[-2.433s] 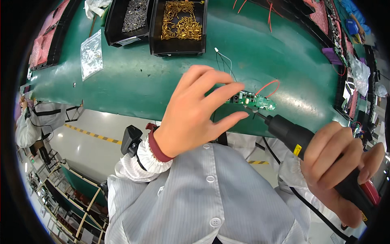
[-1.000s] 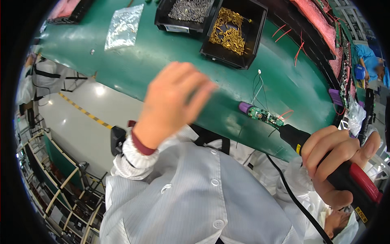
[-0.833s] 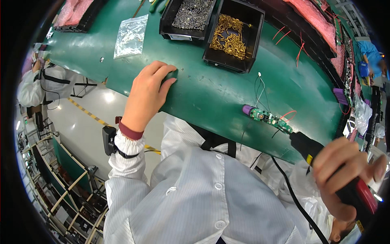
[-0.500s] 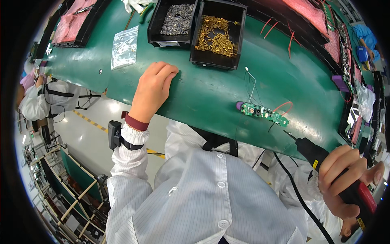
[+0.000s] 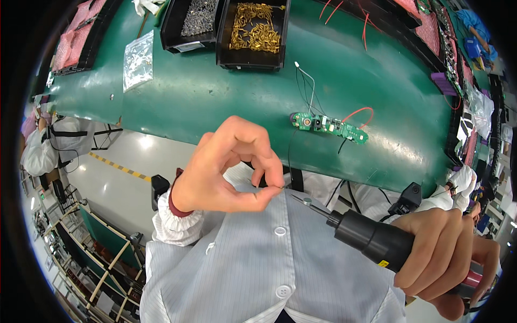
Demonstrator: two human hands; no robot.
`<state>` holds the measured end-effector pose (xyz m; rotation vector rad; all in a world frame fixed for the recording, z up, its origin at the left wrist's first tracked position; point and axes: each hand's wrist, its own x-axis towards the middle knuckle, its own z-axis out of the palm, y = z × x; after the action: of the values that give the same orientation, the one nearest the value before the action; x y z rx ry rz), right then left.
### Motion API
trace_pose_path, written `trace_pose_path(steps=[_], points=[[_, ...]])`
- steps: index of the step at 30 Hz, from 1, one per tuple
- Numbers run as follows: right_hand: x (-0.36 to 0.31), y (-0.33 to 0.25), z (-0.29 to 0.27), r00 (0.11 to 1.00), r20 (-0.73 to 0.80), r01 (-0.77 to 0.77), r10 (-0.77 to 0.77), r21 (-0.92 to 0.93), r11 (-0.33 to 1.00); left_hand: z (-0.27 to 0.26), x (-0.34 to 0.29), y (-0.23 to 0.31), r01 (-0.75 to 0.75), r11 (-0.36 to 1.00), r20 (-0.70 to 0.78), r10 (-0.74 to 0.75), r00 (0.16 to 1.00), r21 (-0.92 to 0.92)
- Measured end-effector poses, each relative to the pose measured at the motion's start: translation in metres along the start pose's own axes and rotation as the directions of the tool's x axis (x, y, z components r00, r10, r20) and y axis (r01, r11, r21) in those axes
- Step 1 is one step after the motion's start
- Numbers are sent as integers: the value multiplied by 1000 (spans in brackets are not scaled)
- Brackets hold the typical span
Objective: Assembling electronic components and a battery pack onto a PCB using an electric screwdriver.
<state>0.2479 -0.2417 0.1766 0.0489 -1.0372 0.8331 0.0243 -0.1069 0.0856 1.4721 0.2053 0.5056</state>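
Note:
My left hand point(image 5: 231, 167) is raised in front of my chest, thumb and forefinger pinched on a tiny screw point(image 5: 281, 187). My right hand point(image 5: 444, 253) grips a black electric screwdriver point(image 5: 371, 239), and its thin bit point(image 5: 307, 203) points left at the pinched screw, almost touching it. A narrow green circuit board point(image 5: 329, 126) with white, black and red wires lies on the green table point(image 5: 215, 102) beyond both hands, untouched.
Two black bins stand at the table's far edge, one with grey screws point(image 5: 196, 21), one with brass parts point(image 5: 256, 32). A clear bag of small parts point(image 5: 139, 64) lies to the left. Another person in white point(image 5: 46, 145) works at far left.
My left hand left the table's front edge and came up to my chest, now pinching a screw. My right hand brought the screwdriver up and left so its bit meets that screw.

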Motion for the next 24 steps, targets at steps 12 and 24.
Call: trace_pose_path(steps=[12, 24], points=[[-10, -1, 7, 991, -40, -132, 128, -118, 984, 5, 8, 3, -31, 994, 70, 24, 997, 102], [-7, 0, 14, 959, -90, -281, 267, -229, 932, 0, 12, 3, 11, 996, 111, -21, 994, 91]])
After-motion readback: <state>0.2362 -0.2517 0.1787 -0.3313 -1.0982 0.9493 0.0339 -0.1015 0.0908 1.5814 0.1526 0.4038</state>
